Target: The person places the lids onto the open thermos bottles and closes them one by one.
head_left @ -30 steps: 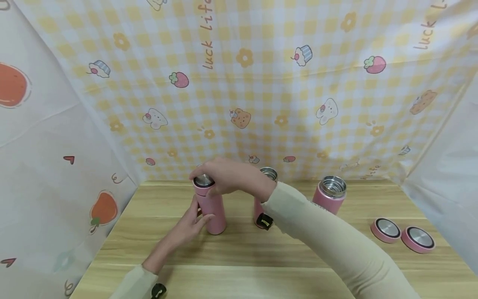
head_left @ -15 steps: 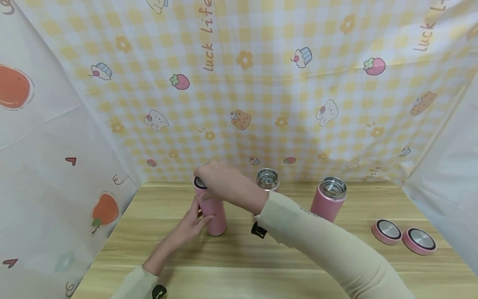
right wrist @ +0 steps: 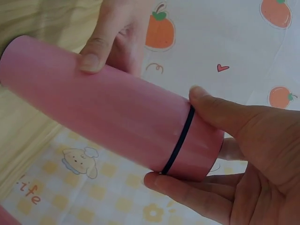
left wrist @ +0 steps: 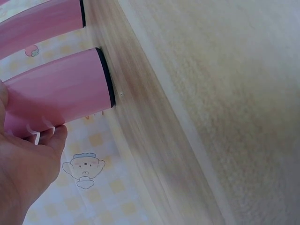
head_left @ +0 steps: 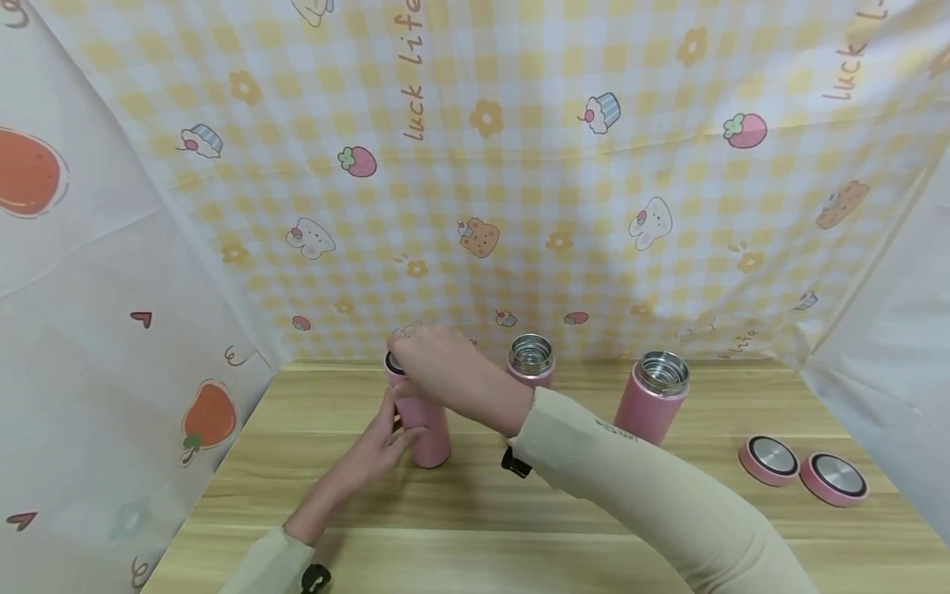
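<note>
A pink thermos bottle stands upright at the left of the wooden table, its base on the boards. My left hand grips its body from the left, thumb in front; the left wrist view shows this hand low beside the bottle. Over the top, my right hand holds the lid, hiding most of its steel disc. In the right wrist view, the lid sits on the body with a dark ring at the seam, between the thumb and curled fingers of my right hand.
Two more pink thermos bottles stand uncapped, one in the middle and one farther right, both partly behind my right arm. Two pink lids, the left one and the right one, lie side by side. A checked cloth hangs behind.
My right hand has turned on the lid, its wrist and sleeve shifting down and left, so the middle bottle's mouth shows. My left hand stays on the body.
</note>
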`<state>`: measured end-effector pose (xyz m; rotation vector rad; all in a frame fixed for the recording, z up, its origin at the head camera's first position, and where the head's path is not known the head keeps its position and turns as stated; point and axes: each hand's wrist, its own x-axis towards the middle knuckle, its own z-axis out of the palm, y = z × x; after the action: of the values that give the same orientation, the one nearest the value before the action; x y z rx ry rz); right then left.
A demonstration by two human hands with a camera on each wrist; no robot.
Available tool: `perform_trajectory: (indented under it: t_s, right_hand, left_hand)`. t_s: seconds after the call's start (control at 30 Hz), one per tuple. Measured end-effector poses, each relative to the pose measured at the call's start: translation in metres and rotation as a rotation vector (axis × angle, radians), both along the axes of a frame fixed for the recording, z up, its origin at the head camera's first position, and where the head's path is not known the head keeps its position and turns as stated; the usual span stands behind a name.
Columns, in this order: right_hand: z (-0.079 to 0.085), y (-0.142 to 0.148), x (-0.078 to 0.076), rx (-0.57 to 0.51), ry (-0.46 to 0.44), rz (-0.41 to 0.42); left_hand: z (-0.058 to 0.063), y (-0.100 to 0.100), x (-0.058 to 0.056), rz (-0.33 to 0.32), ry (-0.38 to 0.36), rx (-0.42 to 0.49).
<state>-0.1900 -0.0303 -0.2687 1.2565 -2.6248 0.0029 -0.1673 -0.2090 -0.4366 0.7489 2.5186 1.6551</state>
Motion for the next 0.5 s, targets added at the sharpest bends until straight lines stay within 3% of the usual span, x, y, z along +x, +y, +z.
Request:
perform_trajectory:
  t_s: [0.07, 0.2, 0.3, 0.43, 0.5]
  right_hand:
    - [-0.002, 0.002, -0.001, 0.013, 0.013, 0.019]
    - [-0.002, 0.007, -0.007, 0.065, -0.054, 0.037]
    - [0.003, 0.015, -0.013, 0.09, -0.213, 0.057]
    - [0.013, 0.023, -0.024, 0.029, -0.446, 0.194]
    - [0.016, 0.024, -0.029, 0.01, -0.497, 0.272]
  left_hand:
    - [0.0, 0.0, 0.0, 0.003, 0.005, -0.003]
    - [-0.001, 0.001, -0.001, 0.006, 0.011, 0.001]
    - [-0.001, 0.001, 0.0, 0.005, 0.008, 0.009]
    - [-0.001, 0.001, 0.0, 0.013, -0.007, 0.013]
    - [-0.001, 0.001, 0.001, 0.02, -0.017, 0.015]
